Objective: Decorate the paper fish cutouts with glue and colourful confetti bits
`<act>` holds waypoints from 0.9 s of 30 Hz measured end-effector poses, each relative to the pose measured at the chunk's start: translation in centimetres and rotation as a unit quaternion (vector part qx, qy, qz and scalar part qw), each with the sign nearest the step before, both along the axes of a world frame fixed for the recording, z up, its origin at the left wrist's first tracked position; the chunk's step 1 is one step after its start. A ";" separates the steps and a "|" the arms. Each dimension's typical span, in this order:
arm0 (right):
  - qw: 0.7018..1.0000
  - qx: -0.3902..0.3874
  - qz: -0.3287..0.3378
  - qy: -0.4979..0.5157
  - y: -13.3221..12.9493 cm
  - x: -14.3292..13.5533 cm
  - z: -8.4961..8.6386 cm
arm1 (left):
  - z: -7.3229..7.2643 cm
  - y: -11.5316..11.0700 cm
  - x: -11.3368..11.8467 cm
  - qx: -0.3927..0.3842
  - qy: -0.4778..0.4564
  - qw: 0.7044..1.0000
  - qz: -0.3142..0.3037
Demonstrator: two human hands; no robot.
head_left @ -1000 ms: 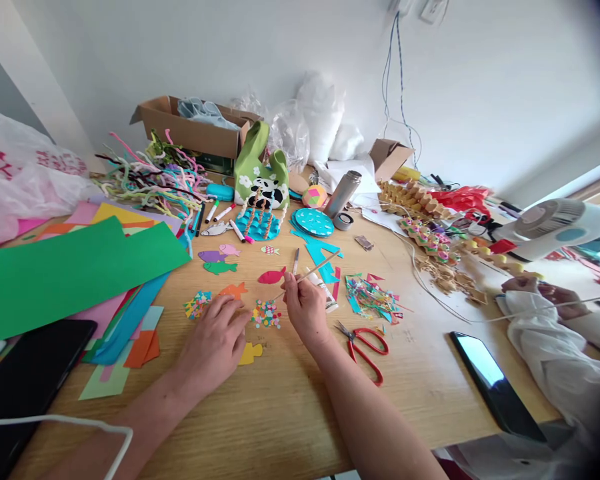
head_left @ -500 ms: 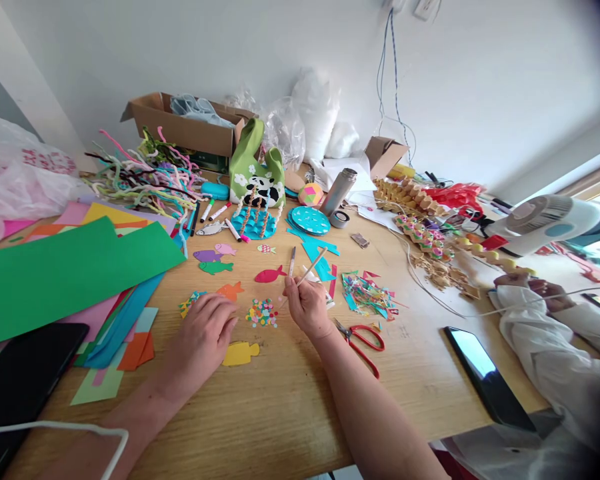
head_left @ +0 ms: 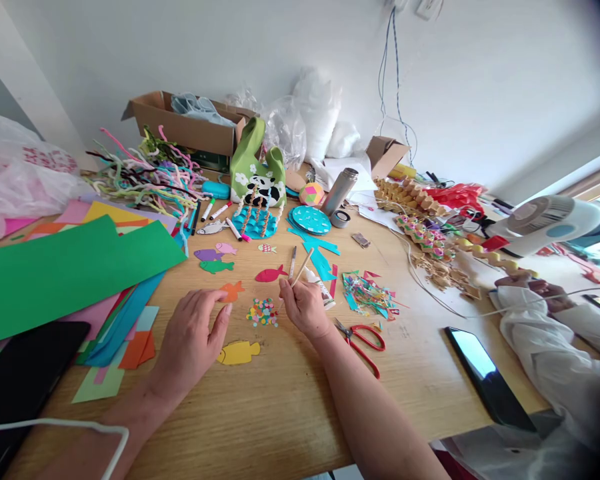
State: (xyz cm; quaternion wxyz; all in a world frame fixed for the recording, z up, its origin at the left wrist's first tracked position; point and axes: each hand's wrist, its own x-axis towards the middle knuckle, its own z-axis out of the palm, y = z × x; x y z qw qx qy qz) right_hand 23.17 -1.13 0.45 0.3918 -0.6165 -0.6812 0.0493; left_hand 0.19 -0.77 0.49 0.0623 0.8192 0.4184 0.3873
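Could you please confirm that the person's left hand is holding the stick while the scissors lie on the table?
Not quite: the head view shows the stick in the person's right hand, not the left. The scissors do lie on the table.

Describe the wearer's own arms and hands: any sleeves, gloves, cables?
Left hand and right hand: no gloves or rings visible. Left forearm and right forearm: no sleeves or watch in view. A white cord crosses the left forearm in the picture; contact unclear.
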 end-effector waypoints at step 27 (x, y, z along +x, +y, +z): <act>0.997 0.011 0.076 -0.012 7.2 -8.6 2.6 | 0.5 -0.4 -0.2 -0.033 0.225 0.971 0.067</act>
